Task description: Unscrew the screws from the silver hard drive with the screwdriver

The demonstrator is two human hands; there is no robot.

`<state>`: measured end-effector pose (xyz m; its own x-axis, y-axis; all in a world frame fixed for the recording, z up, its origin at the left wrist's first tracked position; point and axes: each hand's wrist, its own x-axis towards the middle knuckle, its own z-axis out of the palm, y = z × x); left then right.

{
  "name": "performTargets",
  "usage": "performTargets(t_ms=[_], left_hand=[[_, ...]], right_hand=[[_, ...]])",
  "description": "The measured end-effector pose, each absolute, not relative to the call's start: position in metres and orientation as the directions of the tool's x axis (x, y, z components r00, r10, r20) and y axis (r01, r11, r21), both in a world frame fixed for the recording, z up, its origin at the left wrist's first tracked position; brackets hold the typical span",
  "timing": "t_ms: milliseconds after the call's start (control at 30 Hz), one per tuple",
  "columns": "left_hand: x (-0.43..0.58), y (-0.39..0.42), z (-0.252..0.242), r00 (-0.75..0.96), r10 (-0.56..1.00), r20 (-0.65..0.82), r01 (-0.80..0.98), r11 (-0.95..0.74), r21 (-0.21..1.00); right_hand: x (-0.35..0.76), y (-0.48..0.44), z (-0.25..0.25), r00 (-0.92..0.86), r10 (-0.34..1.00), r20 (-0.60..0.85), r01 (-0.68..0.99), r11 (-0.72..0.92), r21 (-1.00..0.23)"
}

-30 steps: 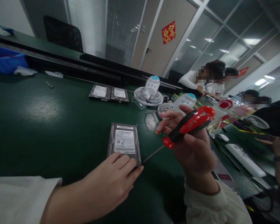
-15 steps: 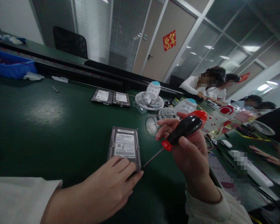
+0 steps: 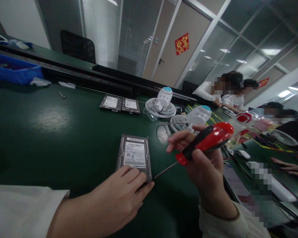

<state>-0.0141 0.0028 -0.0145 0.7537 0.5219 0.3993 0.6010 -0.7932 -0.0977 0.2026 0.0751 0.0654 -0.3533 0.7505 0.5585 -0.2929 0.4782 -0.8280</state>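
Note:
A hard drive (image 3: 134, 153) lies label up on the green tabletop in front of me. My left hand (image 3: 124, 191) is closed over its near end, fingers on top and one at the near right corner. In my right hand (image 3: 201, 162) is a screwdriver (image 3: 206, 140) with a red and black handle, thumb and fingers around the grip. Its thin shaft slants down to the left, and the tip is by the drive's near right corner, beside my left fingertip. Whether the tip sits in a screw I cannot tell.
Farther back lie two more hard drives (image 3: 111, 102) and white fan parts (image 3: 161, 106). A blue bin (image 3: 17, 71) stands far left. To the right are a clear bottle (image 3: 248, 127), a white mouse (image 3: 242, 154), a white power strip (image 3: 273, 181) and another person's hand (image 3: 289, 167).
The screwdriver handle has turned in my right hand, showing more red on top, and tilts slightly lower to the right. My left hand stays on the hard drive. The view has shifted slightly.

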Motion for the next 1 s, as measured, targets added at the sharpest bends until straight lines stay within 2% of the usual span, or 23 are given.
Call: performTargets(t_ms=[167, 367, 433, 633, 833, 900, 1000], left_hand=[[-0.0135, 0.0024, -0.0131, 0.752, 0.525, 0.399, 0.602, -0.794, -0.089], [-0.0135, 0.0012, -0.0141, 0.749, 0.526, 0.403, 0.605, -0.791, -0.092], [-0.0137, 0.0011, -0.0140, 0.746, 0.531, 0.401, 0.607, -0.791, -0.082], [-0.0135, 0.0022, -0.0149, 0.746, 0.536, 0.394, 0.605, -0.794, -0.066], [-0.0132, 0.0029, -0.0177, 0.744, 0.535, 0.400, 0.607, -0.792, -0.069], [-0.0130, 0.0031, -0.0172, 0.743, 0.531, 0.407, 0.607, -0.791, -0.075], [-0.0128, 0.0036, -0.0161, 0.745, 0.528, 0.408, 0.607, -0.790, -0.084]], right_hand=[[0.2015, 0.0744, 0.0685, -0.344, 0.792, 0.505, -0.298, 0.418, -0.858], [0.2037, 0.0758, 0.0630, -0.319, 0.763, 0.562, -0.197, 0.527, -0.827], [0.2040, 0.0771, 0.0626, -0.347, 0.745, 0.569, -0.219, 0.526, -0.822], [0.2015, 0.0772, 0.0683, -0.379, 0.776, 0.504, -0.343, 0.388, -0.855], [0.1997, 0.0724, 0.0661, -0.285, 0.778, 0.560, -0.205, 0.521, -0.828], [0.1994, 0.0717, 0.0666, -0.299, 0.763, 0.573, -0.206, 0.535, -0.820], [0.1989, 0.0724, 0.0697, -0.348, 0.765, 0.541, -0.276, 0.468, -0.840]])
